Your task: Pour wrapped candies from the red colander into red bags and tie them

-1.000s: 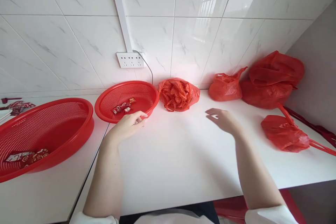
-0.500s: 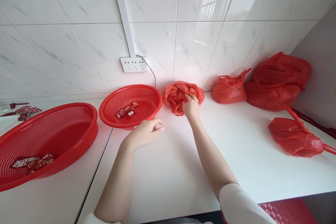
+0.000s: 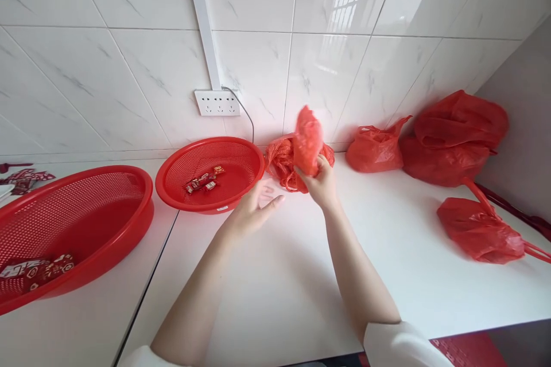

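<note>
In my right hand (image 3: 322, 182) is a crumpled red plastic bag (image 3: 308, 140), raised upright and slightly blurred. Behind it, against the wall, sits a heap of red plastic bags (image 3: 279, 160), partly covered by the lifted one. My left hand (image 3: 255, 206) hovers just in front of the smaller red basket (image 3: 241, 198), its thumb stretched out and its fingers apart, with nothing in it. Several small wrapped packets (image 3: 202, 182) lie in that basket.
A larger red basket (image 3: 138, 223) holding patterned packets (image 3: 41, 270) stands at the left. To the right are a tied red bag (image 3: 373, 149), a bulky red bag pile (image 3: 451, 137) and another red bag (image 3: 480, 232). A socket strip (image 3: 217, 103) is on the tiled wall.
My right hand has pulled a red plastic bag up from the heap. My left hand has shifted slightly right and its fingers have spread. The view has moved a little.
</note>
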Available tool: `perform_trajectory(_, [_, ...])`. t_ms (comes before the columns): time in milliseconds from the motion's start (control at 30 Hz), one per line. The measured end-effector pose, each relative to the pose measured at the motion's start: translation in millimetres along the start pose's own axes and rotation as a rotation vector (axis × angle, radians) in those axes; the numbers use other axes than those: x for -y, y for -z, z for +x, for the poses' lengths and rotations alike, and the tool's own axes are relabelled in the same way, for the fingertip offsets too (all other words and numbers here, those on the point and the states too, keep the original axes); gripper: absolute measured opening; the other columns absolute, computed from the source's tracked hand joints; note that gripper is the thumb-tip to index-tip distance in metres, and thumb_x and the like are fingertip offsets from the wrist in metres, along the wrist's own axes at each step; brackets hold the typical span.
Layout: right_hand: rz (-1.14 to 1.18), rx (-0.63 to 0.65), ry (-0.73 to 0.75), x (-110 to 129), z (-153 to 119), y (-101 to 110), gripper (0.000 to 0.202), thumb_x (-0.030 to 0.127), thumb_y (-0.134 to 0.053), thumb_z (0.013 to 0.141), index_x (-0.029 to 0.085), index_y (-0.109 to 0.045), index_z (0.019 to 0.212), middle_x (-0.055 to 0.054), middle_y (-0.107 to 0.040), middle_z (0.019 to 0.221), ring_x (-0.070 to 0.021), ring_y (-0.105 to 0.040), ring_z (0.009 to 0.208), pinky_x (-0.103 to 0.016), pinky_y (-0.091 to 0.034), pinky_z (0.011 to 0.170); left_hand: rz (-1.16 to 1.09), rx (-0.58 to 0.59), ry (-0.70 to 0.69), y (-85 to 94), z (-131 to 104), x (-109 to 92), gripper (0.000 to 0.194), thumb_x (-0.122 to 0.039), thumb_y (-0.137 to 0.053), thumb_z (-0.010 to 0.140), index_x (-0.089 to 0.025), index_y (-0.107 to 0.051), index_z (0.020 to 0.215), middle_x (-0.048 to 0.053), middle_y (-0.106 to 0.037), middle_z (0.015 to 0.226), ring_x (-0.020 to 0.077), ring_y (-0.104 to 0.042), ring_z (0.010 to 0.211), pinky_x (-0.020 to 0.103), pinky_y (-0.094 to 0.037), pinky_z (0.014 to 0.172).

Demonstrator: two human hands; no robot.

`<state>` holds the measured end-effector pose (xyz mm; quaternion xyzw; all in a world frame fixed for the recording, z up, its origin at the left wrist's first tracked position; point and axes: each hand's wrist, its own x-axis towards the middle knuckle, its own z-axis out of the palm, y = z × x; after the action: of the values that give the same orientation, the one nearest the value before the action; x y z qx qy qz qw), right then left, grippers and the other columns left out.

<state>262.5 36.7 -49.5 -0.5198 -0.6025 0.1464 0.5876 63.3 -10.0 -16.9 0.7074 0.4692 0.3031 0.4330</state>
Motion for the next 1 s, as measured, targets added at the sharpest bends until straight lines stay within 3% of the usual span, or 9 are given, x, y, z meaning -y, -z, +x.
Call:
perform_trajectory(100, [-0.055, 0.326, 0.236, 41.6, -17.2, 7.9, 0.026, 0.036, -0.063, 0.08, 0.022, -0.059, 0.102, -0.012, -0.046, 0.139, -0.0282, -0.046, 0.126, -0.042, -0.046, 0.094, -0.265, -0.052, -0.114, -5.0, 1.6, -5.5, 0.055, -0.049, -0.061, 0.081, -0.023, -0.048, 0.128, 0.009, -0.051, 0.136, 0.0259, -0.048, 0.125, 0.035, -0.047, 0.095])
perform_trajectory(200, [0.05, 0.57, 0.247, 68.8, -30.6, 13.0, 0.034, 0.041, -0.062, 0.083, 0.025, -0.056, 0.112, -0.01, -0.043, 0.142, -0.0268, -0.045, 0.129, -0.041, -0.045, 0.097, -0.533, -0.16, -0.088, -6.5, 2.9, -5.4, 0.045, -0.048, -0.05, 0.087, -0.024, -0.052, 0.124, 0.007, -0.058, 0.13, 0.0256, -0.051, 0.123, 0.035, -0.05, 0.09])
perform_trajectory(333, [0.132, 0.275, 0.005, 67.8, -32.3, 10.2, 0.054, 0.046, -0.06, 0.085, 0.027, -0.042, 0.132, -0.011, -0.045, 0.141, -0.025, -0.049, 0.124, -0.04, -0.048, 0.092, -0.738, -0.075, 0.034, -5.1, 6.6, 3.1, 0.043, -0.038, -0.046, 0.083, -0.018, -0.055, 0.121, 0.008, -0.065, 0.117, 0.025, -0.061, 0.107, 0.036, -0.052, 0.081])
perform_trajectory(467, [0.182, 0.387, -0.112, 52.1, -23.0, 13.4, 0.037, 0.05, -0.062, 0.082, 0.02, -0.061, 0.104, -0.006, -0.066, 0.098, -0.0216, -0.061, 0.093, -0.035, -0.05, 0.079, -0.83, -0.114, 0.025, -0.7, 9.5, 8.6, 0.03, -0.026, -0.052, 0.075, -0.016, -0.06, 0.103, 0.005, -0.069, 0.096, 0.0184, -0.064, 0.085, 0.03, -0.051, 0.073])
perform_trajectory(567, [0.299, 0.386, -0.172, 46.4, -16.5, 29.2, 0.033, 0.05, -0.057, 0.085, 0.018, -0.059, 0.081, -0.001, -0.06, 0.075, -0.0138, -0.055, 0.068, -0.026, -0.045, 0.062, -0.852, -0.167, 0.045, 11.7, 9.0, 9.5, 0.011, -0.026, -0.059, 0.075, -0.017, -0.054, 0.074, -0.003, -0.054, 0.061, 0.0076, -0.049, 0.05, 0.021, -0.04, 0.048])
perform_trajectory(633, [0.275, 0.291, -0.195, 45.3, -13.7, 42.8, 0.033, 0.05, -0.058, 0.085, 0.018, -0.055, 0.074, 0.003, -0.051, 0.066, -0.01, -0.045, 0.059, -0.023, -0.037, 0.054, -0.836, -0.168, 0.051, 23.7, 8.3, 10.5, 0.028, -0.028, -0.062, 0.075, -0.017, -0.04, 0.061, -0.007, -0.036, 0.05, 0.0031, -0.03, 0.039, 0.018, -0.026, 0.039])
perform_trajectory(767, [0.207, 0.247, -0.198, 44.8, -11.4, 61.0, 0.037, 0.05, -0.058, 0.085, 0.018, -0.05, 0.067, 0.004, -0.041, 0.061, -0.0091, -0.036, 0.056, -0.023, -0.028, 0.05, -0.744, -0.226, 0.019, 42.4, 9.4, 13.0, 0.023, -0.029, -0.061, 0.075, -0.018, -0.041, 0.069, -0.008, -0.033, 0.056, 0.0023, -0.026, 0.039, 0.018, -0.016, 0.038])
perform_trajectory(867, [0.202, 0.223, -0.183, 46.1, -12.1, 62.3, 0.037, 0.052, -0.06, 0.082, 0.019, -0.05, 0.068, 0.002, -0.045, 0.064, -0.0103, -0.04, 0.058, -0.023, -0.031, 0.052, -0.63, -0.432, 0.012, 44.4, 8.2, 8.6, 0.016, -0.024, -0.057, 0.072, -0.021, -0.048, 0.085, -0.007, -0.042, 0.065, 0.004, -0.033, 0.043, 0.018, -0.016, 0.038])
perform_trajectory(1000, [0.18, 0.265, -0.17, 51.4, -16.6, 54.2, 0.033, 0.048, -0.067, 0.078, 0.02, -0.051, 0.071, 0.002, -0.049, 0.066, -0.0114, -0.043, 0.058, -0.024, -0.035, 0.053, -0.283, -0.636, -0.219, 31.0, -9.9, -13.8, 0.018, -0.025, -0.055, 0.076, -0.022, -0.051, 0.094, -0.001, -0.053, 0.08, 0.0094, -0.051, 0.063, 0.021, -0.04, 0.053])
